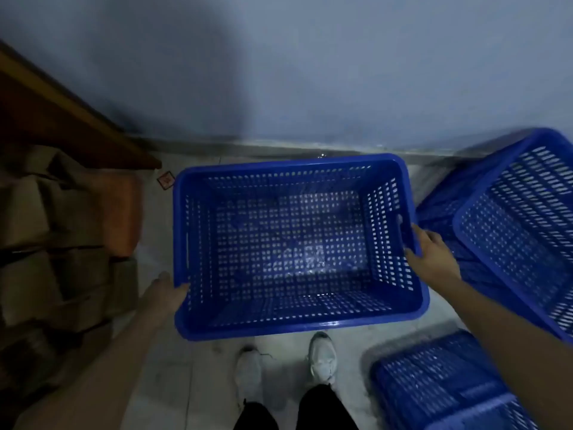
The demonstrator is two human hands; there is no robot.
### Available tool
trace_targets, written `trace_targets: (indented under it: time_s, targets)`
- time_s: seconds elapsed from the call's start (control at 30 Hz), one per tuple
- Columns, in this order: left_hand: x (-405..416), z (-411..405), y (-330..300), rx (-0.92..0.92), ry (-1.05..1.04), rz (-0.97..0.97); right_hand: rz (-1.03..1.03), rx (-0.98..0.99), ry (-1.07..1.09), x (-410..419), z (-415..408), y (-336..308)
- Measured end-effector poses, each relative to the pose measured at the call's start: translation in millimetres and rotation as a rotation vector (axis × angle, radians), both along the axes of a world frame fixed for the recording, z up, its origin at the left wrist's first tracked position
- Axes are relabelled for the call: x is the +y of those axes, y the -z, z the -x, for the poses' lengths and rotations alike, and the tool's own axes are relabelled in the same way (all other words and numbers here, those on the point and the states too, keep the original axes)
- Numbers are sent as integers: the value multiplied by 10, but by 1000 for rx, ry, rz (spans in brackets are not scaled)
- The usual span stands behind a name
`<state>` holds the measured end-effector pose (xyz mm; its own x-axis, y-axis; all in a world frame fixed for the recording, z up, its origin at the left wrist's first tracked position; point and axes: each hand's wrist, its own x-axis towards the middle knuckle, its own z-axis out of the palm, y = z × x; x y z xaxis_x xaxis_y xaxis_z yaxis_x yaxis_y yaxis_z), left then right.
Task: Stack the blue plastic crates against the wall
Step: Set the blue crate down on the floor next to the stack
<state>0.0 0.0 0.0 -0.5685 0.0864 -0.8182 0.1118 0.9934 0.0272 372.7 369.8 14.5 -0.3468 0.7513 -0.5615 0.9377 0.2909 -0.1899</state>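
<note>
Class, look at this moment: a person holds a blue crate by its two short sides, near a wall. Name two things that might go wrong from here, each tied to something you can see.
1. The left hand grips only the near corner of the held crate, while the right hand sits mid-side. The uneven grip may let it tilt or slip.
2. A tilted crate lies close on the right; swinging the load could knock it.

you've got a perforated blue plastic crate [297, 246] open side up, empty, near the wall. a second blue mesh crate [514, 218] sits tilted at right; a third blue crate [440, 386] bottom-right.
</note>
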Motion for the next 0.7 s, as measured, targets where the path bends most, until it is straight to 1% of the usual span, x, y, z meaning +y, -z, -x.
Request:
trace_targets:
  time_s: [0.1,0.17,0.2,0.27,0.3,0.33,0.4,0.43,0.5,0.57,0.67,0.7]
  targets:
    - [-95,-116,203,-29,-169,-22,51,-6,183,-27,-88,243]
    - [-221,-128,388,-38,-224,-47,82,-29,271,-40,-119,411]
    - [-328,-93,542,-36,-261,-74,84,-36,312,-29,-120,483]
    - [-766,21,1135,-16,-279,-128,92,-44,385,7,-91,571]
    - [-893,32,1318,-15,-297,-140,104,-39,417,14,-83,605]
    - [-870,-1,1311,-20,-308,-149,103,-23,439,21,-96,667]
    - [-509,-147,848,19,-352,-188,94,22,505,36,-127,725]
    - [-426,-175,737,29,-368,-191,94,36,550,57,-159,750]
    - [-355,-202,615,47,-426,-169,115,78,680,95,-209,716]
    - [-309,-178,567,93,-475,-163,162,169,829,148,-221,641]
    - [-153,-64,431,161,-556,-234,136,263,973,239,-122,488]
    - [-81,-31,369,169,-559,-226,134,270,1011,262,-79,411]
